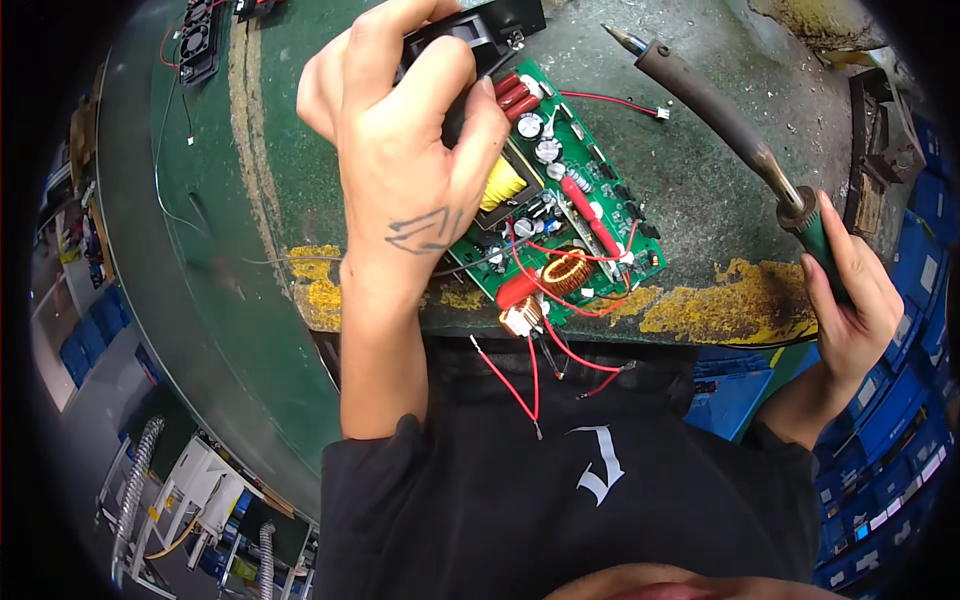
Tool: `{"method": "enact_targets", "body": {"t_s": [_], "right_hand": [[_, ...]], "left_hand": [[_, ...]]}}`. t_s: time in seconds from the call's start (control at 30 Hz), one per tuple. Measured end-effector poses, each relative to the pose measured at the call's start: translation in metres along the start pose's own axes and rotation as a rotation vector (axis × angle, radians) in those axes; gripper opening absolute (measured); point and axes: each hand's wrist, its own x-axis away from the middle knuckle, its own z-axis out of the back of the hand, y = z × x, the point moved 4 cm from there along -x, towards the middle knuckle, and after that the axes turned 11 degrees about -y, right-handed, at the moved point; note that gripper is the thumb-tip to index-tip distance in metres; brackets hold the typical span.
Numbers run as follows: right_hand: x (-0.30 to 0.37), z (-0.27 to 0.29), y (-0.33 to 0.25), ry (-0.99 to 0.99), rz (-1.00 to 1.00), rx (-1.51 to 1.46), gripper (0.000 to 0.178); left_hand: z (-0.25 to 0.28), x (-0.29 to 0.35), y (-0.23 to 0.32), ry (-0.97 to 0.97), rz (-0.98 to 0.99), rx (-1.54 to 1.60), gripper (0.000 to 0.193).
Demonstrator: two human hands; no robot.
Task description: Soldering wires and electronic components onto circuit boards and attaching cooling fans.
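The worktop (pixel 700 180) is painted green, scuffed and stained, with worn yellow paint along its near edge and down a strip at the left. A green circuit board (pixel 555 215) lies at the near edge, its near corner overhanging; red wires (pixel 525 375) trail from it over the edge toward the person's dark shirt. The left hand (pixel 410 150) rests on the far left part of the board, fingers curled around a black fan (pixel 490 30) lying against the board's far end. The right hand (pixel 850 300), off the near right edge, is closed round the green handle of a soldering iron (pixel 720 120), whose tip points far and left, above bare worktop well apart from the board. Another black fan (pixel 197 40) lies at the far left. Blue crates (pixel 900 420) stand below on the right; grey floor and white equipment (pixel 190 490) show on the near left.
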Motion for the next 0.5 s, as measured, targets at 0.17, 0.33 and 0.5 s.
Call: {"method": "enact_targets", "body": {"t_s": [0.17,0.33,0.5], "right_hand": [[0.005,0.001,0.002,0.010,0.014,0.020,0.051],[0.008,0.001,0.002,0.009,-0.008,-0.004,0.050],[0.005,0.000,0.003,0.016,-0.006,-0.007,0.051]], "left_hand": [[0.004,0.001,-0.017,-0.232,0.247,0.204,0.012],[0.005,-0.007,-0.024,-0.273,0.080,0.180,0.013],[0.002,-0.007,-0.014,-0.276,-0.011,-0.048,0.012]]}}
